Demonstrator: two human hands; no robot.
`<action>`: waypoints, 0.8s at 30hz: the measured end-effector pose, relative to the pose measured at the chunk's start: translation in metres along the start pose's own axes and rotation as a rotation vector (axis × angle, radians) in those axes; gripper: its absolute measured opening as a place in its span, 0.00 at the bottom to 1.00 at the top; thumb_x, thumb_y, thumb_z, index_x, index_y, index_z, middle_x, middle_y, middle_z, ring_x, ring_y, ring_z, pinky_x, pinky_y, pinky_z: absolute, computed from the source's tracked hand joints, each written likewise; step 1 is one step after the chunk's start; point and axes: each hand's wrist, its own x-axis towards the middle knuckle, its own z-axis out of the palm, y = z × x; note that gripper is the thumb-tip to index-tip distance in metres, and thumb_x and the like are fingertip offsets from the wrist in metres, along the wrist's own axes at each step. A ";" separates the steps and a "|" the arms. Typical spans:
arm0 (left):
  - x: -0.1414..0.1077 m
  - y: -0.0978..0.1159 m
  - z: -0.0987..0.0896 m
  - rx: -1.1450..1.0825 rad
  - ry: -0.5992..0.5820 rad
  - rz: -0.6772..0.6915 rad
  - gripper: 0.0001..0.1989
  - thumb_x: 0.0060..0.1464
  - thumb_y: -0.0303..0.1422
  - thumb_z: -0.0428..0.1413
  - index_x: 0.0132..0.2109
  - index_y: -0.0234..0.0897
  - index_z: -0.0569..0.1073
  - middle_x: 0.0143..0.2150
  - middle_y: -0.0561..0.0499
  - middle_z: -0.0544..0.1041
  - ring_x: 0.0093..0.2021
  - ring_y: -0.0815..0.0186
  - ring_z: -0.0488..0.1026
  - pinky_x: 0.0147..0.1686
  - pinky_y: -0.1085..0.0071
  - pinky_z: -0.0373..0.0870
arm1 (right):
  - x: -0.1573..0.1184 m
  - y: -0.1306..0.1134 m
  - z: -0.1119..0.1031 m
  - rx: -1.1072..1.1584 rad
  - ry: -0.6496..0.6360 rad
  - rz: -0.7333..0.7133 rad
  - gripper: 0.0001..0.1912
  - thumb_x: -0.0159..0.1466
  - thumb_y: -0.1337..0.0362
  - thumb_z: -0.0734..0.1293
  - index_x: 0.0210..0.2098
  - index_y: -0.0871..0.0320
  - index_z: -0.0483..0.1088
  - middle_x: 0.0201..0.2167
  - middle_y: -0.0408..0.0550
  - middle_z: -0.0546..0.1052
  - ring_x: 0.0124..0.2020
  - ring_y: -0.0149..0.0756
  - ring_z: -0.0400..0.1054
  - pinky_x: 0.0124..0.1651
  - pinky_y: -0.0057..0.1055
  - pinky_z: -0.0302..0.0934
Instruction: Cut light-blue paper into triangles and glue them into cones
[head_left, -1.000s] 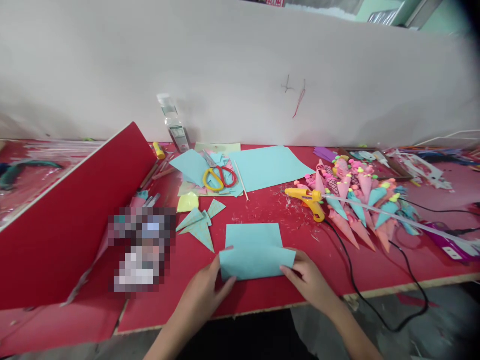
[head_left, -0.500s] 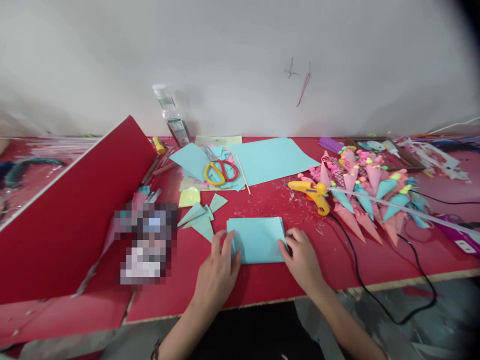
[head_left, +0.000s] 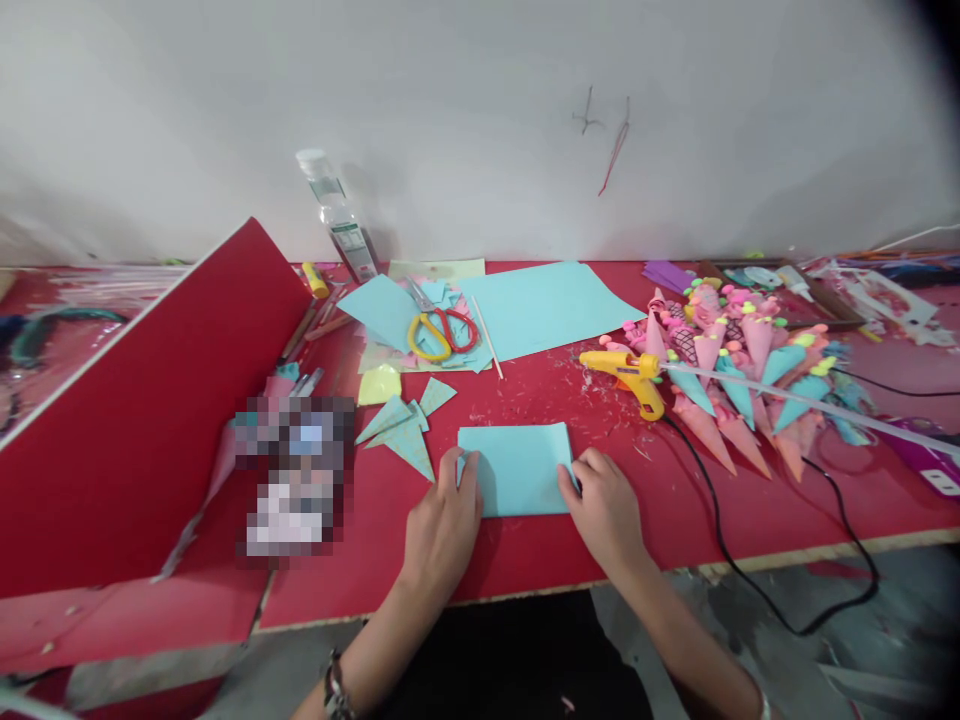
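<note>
A folded sheet of light blue paper (head_left: 525, 470) lies on the red table in front of me. My left hand (head_left: 447, 515) grips its left edge, fingers on top and thumb near the lower corner. At the right edge, my right hand (head_left: 606, 510) pinches the paper between thumb and curled fingers. Cut triangular pieces of patterned blue paper (head_left: 401, 435) lie just beyond my left hand. Beyond the folded sheet are scissors (head_left: 442, 333) with a yellow and a red handle, a large blue sheet (head_left: 547, 310) and a thin white stick (head_left: 487, 338).
A yellow glue gun (head_left: 630, 378) with a black cord lies right, beside a heap of pink and blue paper cones (head_left: 739, 370). A red board (head_left: 165, 420) stands slanted at left, near a blurred-out item (head_left: 296, 480). A clear bottle (head_left: 345, 225) stands by the wall.
The view has shifted slightly. My left hand has closed in on the paper's left edge, its fingers nearer together. My right hand has curled more tightly at the right edge.
</note>
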 end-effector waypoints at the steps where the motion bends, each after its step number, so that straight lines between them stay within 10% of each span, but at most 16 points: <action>1: 0.001 0.000 -0.001 0.005 0.001 0.003 0.19 0.58 0.31 0.41 0.56 0.41 0.62 0.53 0.45 0.65 0.24 0.70 0.72 0.15 0.76 0.65 | 0.000 0.000 0.000 -0.008 0.002 0.000 0.16 0.63 0.65 0.57 0.19 0.57 0.63 0.23 0.46 0.65 0.28 0.34 0.59 0.32 0.29 0.49; 24: 0.013 0.002 -0.009 -0.041 -0.134 -0.017 0.21 0.59 0.33 0.41 0.59 0.42 0.57 0.49 0.42 0.64 0.24 0.69 0.72 0.17 0.74 0.68 | 0.002 -0.001 0.000 -0.092 -0.016 -0.006 0.15 0.62 0.66 0.57 0.20 0.58 0.65 0.23 0.46 0.66 0.26 0.32 0.60 0.29 0.29 0.47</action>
